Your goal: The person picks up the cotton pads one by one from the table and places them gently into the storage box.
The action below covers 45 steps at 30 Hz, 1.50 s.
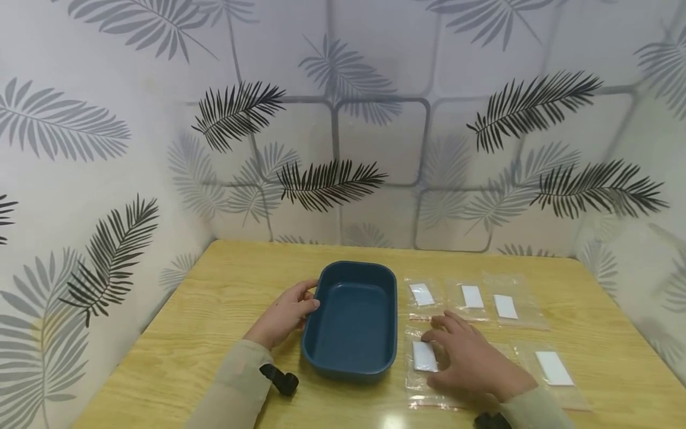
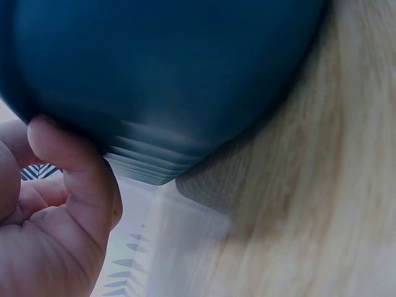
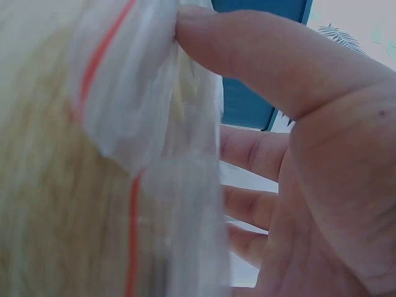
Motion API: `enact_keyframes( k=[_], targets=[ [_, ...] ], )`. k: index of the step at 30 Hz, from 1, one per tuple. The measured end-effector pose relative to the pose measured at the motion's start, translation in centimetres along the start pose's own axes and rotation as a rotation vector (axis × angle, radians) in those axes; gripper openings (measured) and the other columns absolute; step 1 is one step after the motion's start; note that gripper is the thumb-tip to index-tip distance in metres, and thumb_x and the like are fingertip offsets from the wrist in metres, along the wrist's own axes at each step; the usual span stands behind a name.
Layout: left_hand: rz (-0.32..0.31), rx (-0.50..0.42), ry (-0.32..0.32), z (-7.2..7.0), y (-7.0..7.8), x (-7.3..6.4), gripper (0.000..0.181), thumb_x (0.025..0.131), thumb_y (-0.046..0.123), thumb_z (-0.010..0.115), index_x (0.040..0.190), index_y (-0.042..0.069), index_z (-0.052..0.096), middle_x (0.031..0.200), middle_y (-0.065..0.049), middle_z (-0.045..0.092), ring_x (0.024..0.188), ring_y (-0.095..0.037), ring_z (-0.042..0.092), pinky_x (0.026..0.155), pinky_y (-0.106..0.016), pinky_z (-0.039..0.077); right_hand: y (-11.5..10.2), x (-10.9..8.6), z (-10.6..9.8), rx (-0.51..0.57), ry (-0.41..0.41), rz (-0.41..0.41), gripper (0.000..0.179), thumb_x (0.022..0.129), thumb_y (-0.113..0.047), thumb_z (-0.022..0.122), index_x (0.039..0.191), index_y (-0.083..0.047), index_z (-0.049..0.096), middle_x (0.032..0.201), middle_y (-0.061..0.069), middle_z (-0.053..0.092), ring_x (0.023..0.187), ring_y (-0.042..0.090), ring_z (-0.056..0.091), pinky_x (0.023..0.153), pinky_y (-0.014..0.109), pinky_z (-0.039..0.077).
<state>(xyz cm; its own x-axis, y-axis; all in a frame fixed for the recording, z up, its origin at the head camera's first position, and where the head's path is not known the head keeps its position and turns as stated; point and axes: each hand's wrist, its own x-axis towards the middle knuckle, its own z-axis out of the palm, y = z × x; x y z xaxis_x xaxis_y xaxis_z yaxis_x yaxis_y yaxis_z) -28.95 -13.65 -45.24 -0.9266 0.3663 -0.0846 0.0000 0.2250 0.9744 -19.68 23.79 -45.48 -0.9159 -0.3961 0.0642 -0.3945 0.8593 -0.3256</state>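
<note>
A deep blue rectangular plastic bin [image 1: 354, 328] sits upright on the table. My left hand [image 1: 286, 313] holds its left rim, thumb at the edge and fingers against the outer side; the left wrist view shows this grip on the bin's wall [image 2: 167, 74]. To the right of the bin, my right hand [image 1: 463, 354] hovers low over a clear zip bag with a white card [image 1: 424, 356] in it. Its thumb and fingers are spread apart around the card. In the right wrist view, the thumb [image 3: 247, 46] touches a red-striped plastic bag [image 3: 139, 80], while the other fingers lie behind it.
Three more bags with white cards [image 1: 421, 294] [image 1: 472, 296] [image 1: 505, 306] lie in a row behind my right hand. Another bagged card [image 1: 554, 368] lies at the right. The wooden table [image 1: 225, 286] meets a leaf-patterned wall covering [image 1: 375, 220].
</note>
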Motion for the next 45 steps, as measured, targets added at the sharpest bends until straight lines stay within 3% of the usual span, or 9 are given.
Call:
enact_keyframes(
  k=[9,15,25,37,45],
  targets=[
    [0.015,0.003,-0.011,-0.06,-0.16,0.15,0.054,0.104,0.011,0.054,0.156,0.012,0.038,0.109,-0.014,0.045,0.071,-0.021,0.046,0.063,-0.033,0.042,-0.18,0.01,-0.25,0.011,0.011,-0.012,0.057,0.068,-0.039,0.087,0.119,-0.022,0.069,0.147,0.017,0.047,0.143,0.048,0.028,0.112,0.066,0.023],
    [0.015,0.002,-0.012,-0.07,-0.20,0.03,0.053,0.105,0.011,0.053,0.156,0.012,0.038,0.107,-0.013,0.045,0.070,-0.021,0.045,0.063,-0.034,0.042,-0.24,0.01,-0.20,0.009,0.012,-0.014,0.057,0.068,-0.046,0.086,0.117,-0.024,0.068,0.148,0.017,0.046,0.144,0.048,0.027,0.111,0.067,0.024],
    [0.014,0.008,-0.008,0.04,-0.07,0.01,0.053,0.105,0.013,0.053,0.156,0.012,0.038,0.106,-0.012,0.045,0.070,-0.021,0.044,0.063,-0.034,0.042,-0.03,-0.21,-0.19,-0.004,-0.021,0.005,0.070,0.067,-0.049,0.086,0.129,-0.023,0.066,0.152,0.018,0.042,0.145,0.048,0.025,0.111,0.068,0.023],
    [0.010,0.001,-0.008,-0.05,-0.22,-0.09,0.053,0.105,0.012,0.052,0.156,0.012,0.037,0.107,-0.013,0.047,0.071,-0.021,0.047,0.063,-0.034,0.043,-0.26,0.08,-0.07,-0.018,0.015,-0.026,0.061,0.067,-0.042,0.088,0.121,-0.020,0.071,0.147,0.018,0.048,0.143,0.048,0.028,0.111,0.066,0.024],
    [0.004,0.002,-0.012,0.05,0.01,-0.14,0.053,0.105,0.013,0.054,0.156,0.014,0.038,0.108,-0.013,0.046,0.070,-0.021,0.045,0.063,-0.034,0.042,-0.35,0.14,-0.25,-0.073,0.030,-0.060,0.060,0.069,-0.047,0.087,0.119,-0.019,0.071,0.148,0.014,0.048,0.145,0.045,0.027,0.111,0.067,0.025]
  ],
)
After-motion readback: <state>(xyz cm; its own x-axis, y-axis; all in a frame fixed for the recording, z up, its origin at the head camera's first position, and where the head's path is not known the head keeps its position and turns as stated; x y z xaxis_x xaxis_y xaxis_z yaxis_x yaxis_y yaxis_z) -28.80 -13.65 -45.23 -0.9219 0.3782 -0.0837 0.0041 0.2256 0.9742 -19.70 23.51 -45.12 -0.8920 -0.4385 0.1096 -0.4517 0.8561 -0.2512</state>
